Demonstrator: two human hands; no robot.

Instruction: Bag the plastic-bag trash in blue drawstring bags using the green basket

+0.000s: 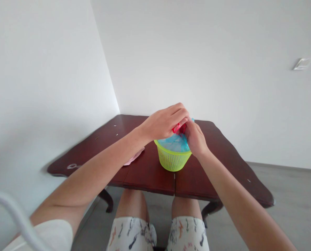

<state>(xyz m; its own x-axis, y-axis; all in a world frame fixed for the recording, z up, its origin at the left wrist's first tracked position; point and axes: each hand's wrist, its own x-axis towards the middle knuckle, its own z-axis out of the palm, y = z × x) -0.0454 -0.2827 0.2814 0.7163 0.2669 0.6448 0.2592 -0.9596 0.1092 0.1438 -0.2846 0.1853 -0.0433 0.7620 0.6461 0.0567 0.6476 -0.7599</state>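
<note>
A yellow-green plastic basket (172, 160) with perforated sides stands upright on the dark wooden table. A thin, see-through blue plastic bag (175, 142) lines it and bulges above the rim. Over the basket, my left hand (168, 120) has its fingers curled around a red strip (176, 128) at the top of the bag. My right hand (196, 137) meets it from the right, with fingers closed by the same red part. Both hands touch or nearly touch, and the fingers hide exactly how the red piece is gripped.
A pink cloth (134, 157) lies on the table (207, 174) left of the basket, partly behind my left forearm. A small ring-shaped item (72, 166) is near the left edge. White walls stand behind and to the left. My knees are under the front edge.
</note>
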